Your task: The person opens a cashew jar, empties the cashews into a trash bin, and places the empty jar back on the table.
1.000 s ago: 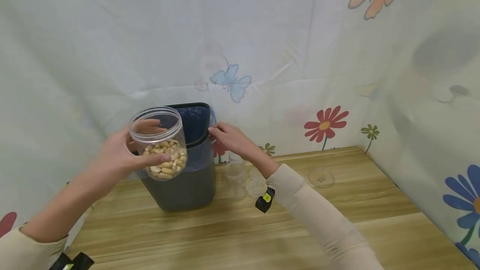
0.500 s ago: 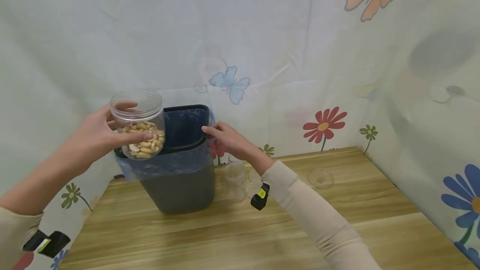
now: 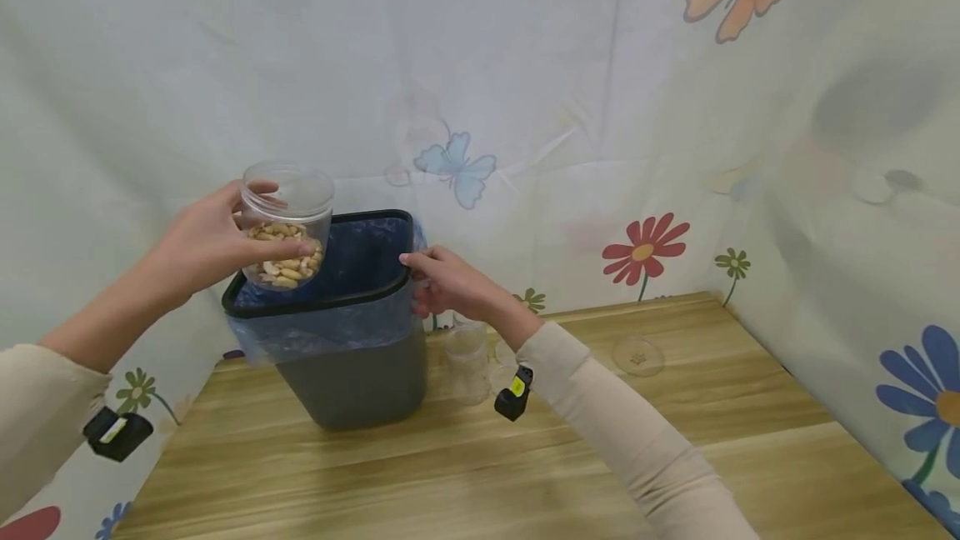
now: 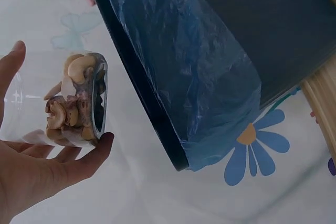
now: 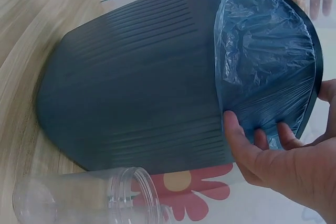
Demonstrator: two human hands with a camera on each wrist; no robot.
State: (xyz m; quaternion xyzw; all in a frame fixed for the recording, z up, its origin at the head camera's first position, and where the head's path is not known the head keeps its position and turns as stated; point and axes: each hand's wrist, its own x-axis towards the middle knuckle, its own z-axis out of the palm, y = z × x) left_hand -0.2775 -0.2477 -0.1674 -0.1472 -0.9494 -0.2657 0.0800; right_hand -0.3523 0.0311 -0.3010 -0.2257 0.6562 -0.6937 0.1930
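A clear plastic jar (image 3: 318, 207), open at the top and partly filled with cashew nuts (image 3: 288, 269), is in my left hand (image 3: 202, 240). The fingers and thumb wrap round its side, and it stands nearly upright above the left part of the trash bin's mouth. Seen from the left wrist, the jar (image 4: 37, 93) is apart from the bin's rim (image 4: 139, 80). My right hand (image 3: 457, 283) grips the right rim of the grey trash bin (image 3: 360, 390). In the right wrist view its fingers lie against the blue bin liner (image 5: 268, 61) folded over the rim, thumb at the edge.
Right of the bin, another clear jar (image 3: 467, 369) stands on the wooden table (image 3: 480, 473). Small clear round pieces, partly hidden by the right wrist, are beside it. A clear lid (image 3: 637, 355) lies farther right. Printed cloth (image 3: 540, 65) hangs behind the table.
My left hand has carried the jar leftward, then up and slightly right, away from me over the bin, uncovering the bin's front. My right hand has stayed on the rim.
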